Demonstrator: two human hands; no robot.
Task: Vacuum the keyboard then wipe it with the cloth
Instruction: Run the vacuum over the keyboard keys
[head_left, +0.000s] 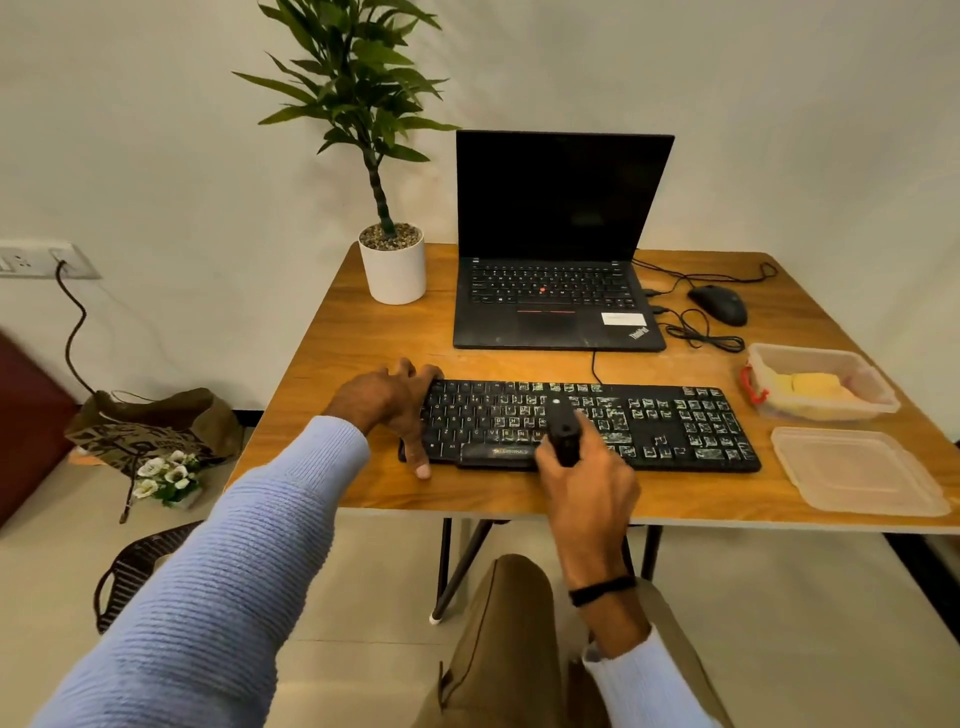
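A black keyboard (670, 426) lies across the near part of the wooden table (363, 332); pale dust covers many of its middle and right keys, while the left keys look dark. My left hand (395, 410) grips the keyboard's left end, thumb at the front edge. My right hand (582, 478) holds a small black handheld vacuum (563, 428), its tip resting on the keys near the middle. A yellow cloth (808, 387) sits inside a clear plastic container (878, 400) to the right of the keyboard.
An open black laptop (556, 291) stands behind the keyboard, with a wired mouse (719, 304) and loose cables to its right. A potted plant (392, 265) is at the back left. The container's lid (857, 470) lies at the near right edge.
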